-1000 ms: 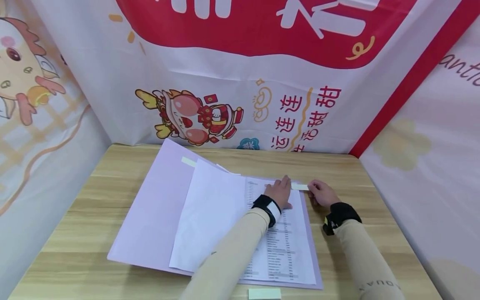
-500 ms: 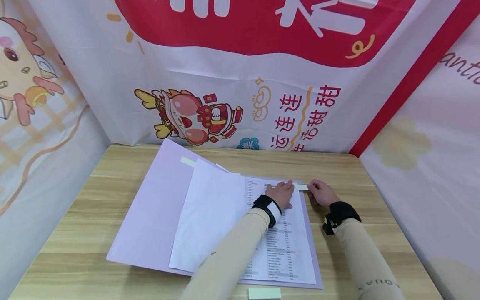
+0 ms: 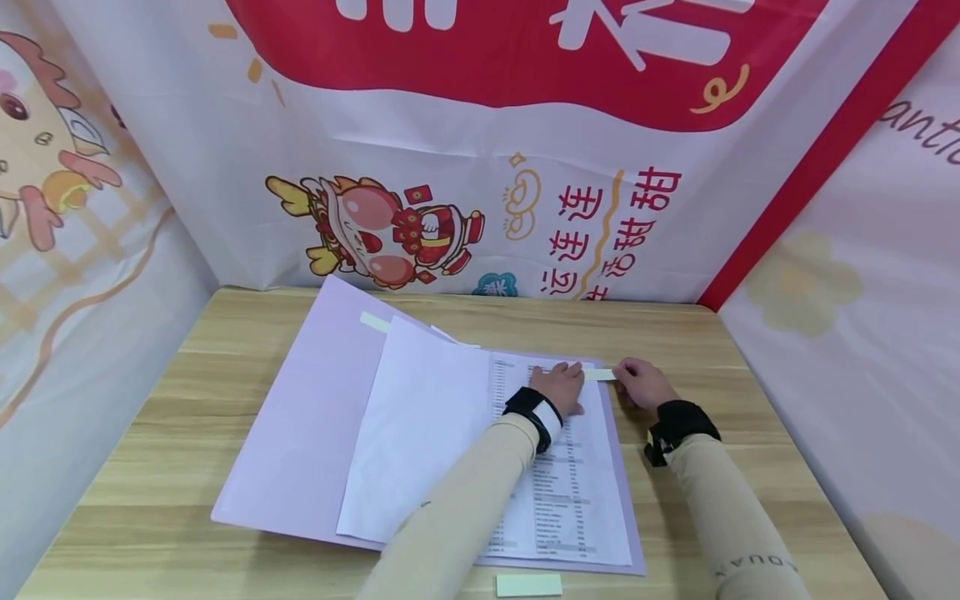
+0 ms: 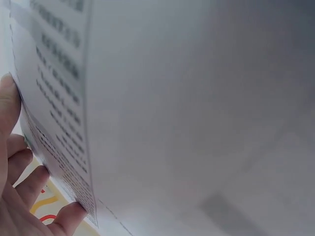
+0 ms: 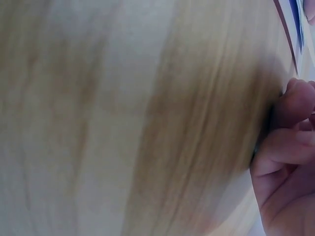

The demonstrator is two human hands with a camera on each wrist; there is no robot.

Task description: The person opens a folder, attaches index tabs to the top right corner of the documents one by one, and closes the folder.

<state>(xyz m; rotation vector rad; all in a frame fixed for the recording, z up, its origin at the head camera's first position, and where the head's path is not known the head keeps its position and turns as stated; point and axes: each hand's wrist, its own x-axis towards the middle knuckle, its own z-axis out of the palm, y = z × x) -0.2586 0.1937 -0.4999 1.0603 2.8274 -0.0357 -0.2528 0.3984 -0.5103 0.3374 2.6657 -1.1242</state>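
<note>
A lavender folder (image 3: 300,408) lies spread on the table, with white sheets inside. My left hand (image 3: 557,388) rests on the printed page (image 3: 558,508) near its top right, fingers spread; in the left wrist view its fingertips (image 4: 74,212) touch the printed sheet. Just right of those fingers, a pale green sticky strip (image 3: 599,375) spans the folder's right edge. My right hand (image 3: 645,385) pinches the strip's outer end between thumb and finger. In the right wrist view, the right hand (image 5: 290,152) shows curled fingers low over the wood; the strip is not clearly visible there.
Another pale strip (image 3: 375,322) sticks to the folder's left cover. Below the folder, near the front edge, lies a pale green sticky pad (image 3: 528,585). A blank white sheet (image 3: 420,425) slopes up on the left. Printed cloth (image 3: 480,142) hangs behind the wooden table (image 3: 157,467).
My left hand's fingers have come down slightly nearer the page, beside the strip. The right hand keeps its pinch on the strip, almost still. Folder and papers stay in place.
</note>
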